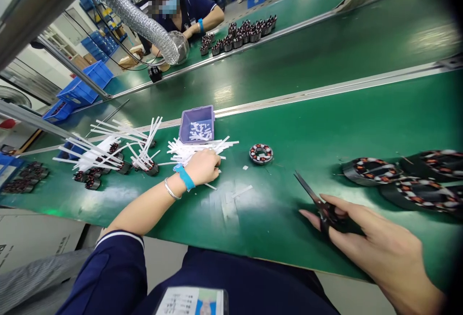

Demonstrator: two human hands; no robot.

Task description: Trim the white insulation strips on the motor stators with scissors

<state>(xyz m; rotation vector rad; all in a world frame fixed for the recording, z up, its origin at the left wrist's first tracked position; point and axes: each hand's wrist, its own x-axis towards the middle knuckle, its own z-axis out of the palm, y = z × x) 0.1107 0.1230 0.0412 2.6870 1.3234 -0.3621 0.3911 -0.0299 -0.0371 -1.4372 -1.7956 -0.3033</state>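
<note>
My left hand [203, 166] is closed over a heap of white strips [195, 148] on the green bench, just in front of a small purple tray [198, 123] of short white pieces. My right hand [365, 238] rests on the bench at the lower right with its fingers through the handles of black scissors [314, 198], blades pointing up-left. A small wound stator [261, 153] lies between the two hands.
Small stators with long white strips [108, 153] stand at the left. Larger wound stators [405, 177] lie at the right. Across a metal rail [325, 90], another person [181, 11] works beside rows of stators [238, 35] and a silver duct hose [137, 18]. Blue crates [83, 86] sit far left.
</note>
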